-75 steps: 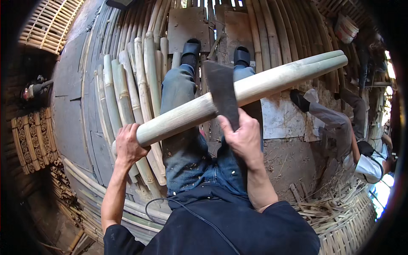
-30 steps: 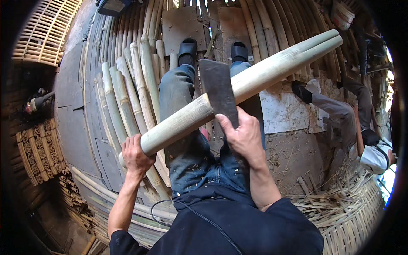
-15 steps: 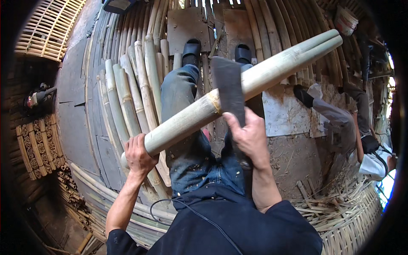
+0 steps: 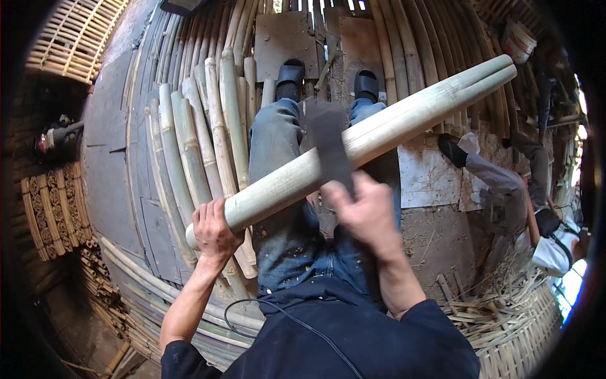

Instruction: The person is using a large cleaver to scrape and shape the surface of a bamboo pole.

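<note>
Blade (image 4: 332,151) has shifted along pole (image 4: 416,123) toward left hand (image 4: 216,232), which is wrapped round the pole's near end. Right hand (image 4: 369,215), blurred, grasps the blade's lower end. Pole slants above legs (image 4: 273,142); both forearms angle inward.

On our floor (image 4: 113,196), we see bamboo poles (image 4: 190,151) lying side by side at left; at right, a pale sheet (image 4: 424,180) lies flat, brown debris on it.

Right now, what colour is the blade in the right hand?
The blade is dark grey, nearly black, best seen in the head view.
</note>
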`<state>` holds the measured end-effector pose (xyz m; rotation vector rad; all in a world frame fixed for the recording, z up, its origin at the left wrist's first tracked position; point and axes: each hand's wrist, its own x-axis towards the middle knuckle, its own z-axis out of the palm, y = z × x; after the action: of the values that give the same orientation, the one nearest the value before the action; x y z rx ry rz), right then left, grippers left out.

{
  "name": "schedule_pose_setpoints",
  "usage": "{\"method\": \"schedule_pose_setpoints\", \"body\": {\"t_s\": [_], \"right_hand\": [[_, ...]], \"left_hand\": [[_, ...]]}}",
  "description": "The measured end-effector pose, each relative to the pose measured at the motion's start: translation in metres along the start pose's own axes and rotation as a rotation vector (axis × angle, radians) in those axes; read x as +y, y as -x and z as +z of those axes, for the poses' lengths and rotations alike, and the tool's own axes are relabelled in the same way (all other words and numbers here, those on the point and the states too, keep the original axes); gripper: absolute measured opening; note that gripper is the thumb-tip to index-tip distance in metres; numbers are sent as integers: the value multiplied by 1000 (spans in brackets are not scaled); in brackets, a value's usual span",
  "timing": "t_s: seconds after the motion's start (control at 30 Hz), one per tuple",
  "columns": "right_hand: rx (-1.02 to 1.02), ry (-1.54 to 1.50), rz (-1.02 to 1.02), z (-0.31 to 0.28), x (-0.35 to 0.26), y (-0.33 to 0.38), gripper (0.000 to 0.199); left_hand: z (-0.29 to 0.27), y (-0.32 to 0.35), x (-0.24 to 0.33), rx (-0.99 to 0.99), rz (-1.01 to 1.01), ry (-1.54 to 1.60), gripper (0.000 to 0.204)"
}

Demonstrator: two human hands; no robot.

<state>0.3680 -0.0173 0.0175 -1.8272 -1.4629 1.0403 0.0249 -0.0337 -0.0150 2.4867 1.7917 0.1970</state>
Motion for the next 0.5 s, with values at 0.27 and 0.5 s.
{"method": "schedule_pose_setpoints", "body": {"t_s": [0.27, 0.5], "right_hand": [[45, -221, 104, -6, 20, -7, 55], [69, -135, 80, -13, -3, -7, 42]], "left_hand": [[-1, -3, 13, 75, 37, -57, 65], [8, 16, 12, 70, 16, -72, 74]]}}
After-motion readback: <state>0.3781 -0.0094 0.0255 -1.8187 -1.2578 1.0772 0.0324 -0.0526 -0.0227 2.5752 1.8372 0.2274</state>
